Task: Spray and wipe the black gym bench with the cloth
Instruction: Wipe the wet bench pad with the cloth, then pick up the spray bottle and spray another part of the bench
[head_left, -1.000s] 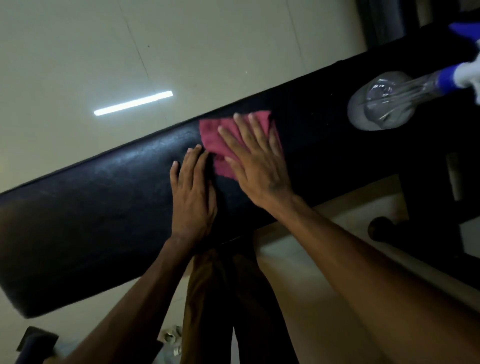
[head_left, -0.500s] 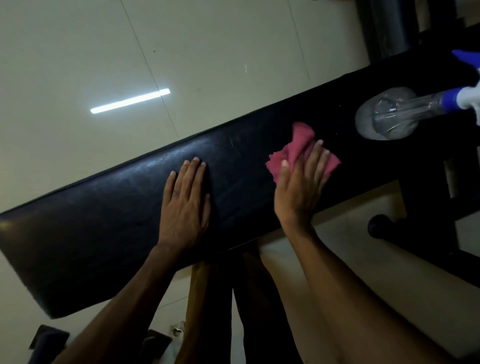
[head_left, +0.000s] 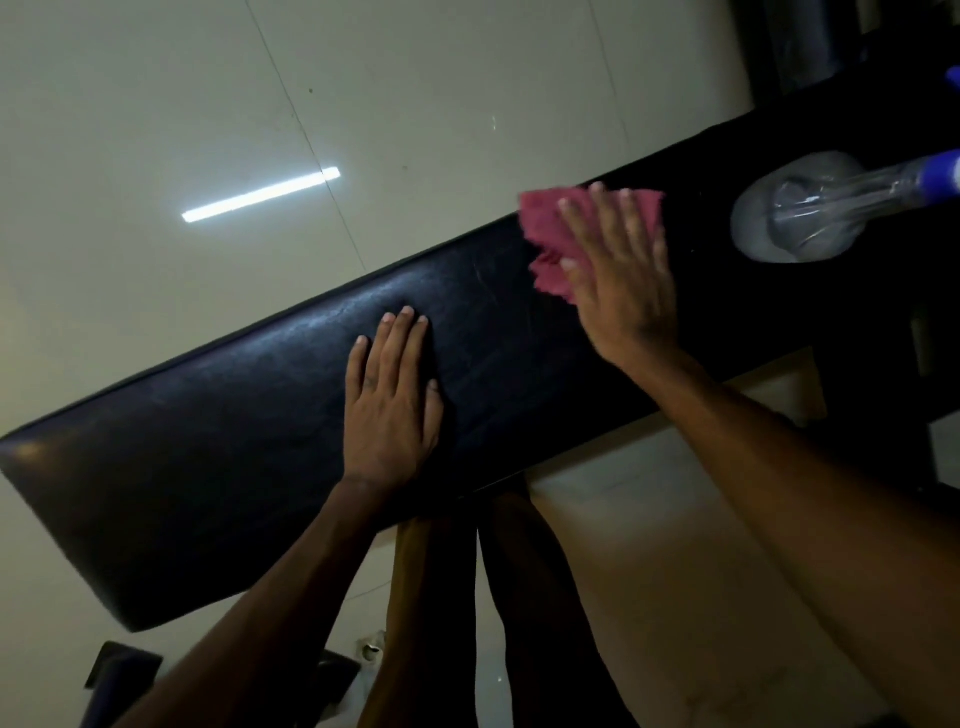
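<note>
A gym: a long black padded bench (head_left: 249, 467) stands on pale glossy floor tiles (head_left: 156, 104), dark equipment frame (head_left: 883, 364) just beside it.

The black bench (head_left: 260, 467) runs diagonally over a pale tiled floor (head_left: 156, 130). On the bench lie a flat left hand (head_left: 392, 405) mid-pad, a red cloth (head_left: 550, 234) under the right hand (head_left: 621, 280) farther right, and a clear bottle (head_left: 810, 208) beyond the cloth.
</note>
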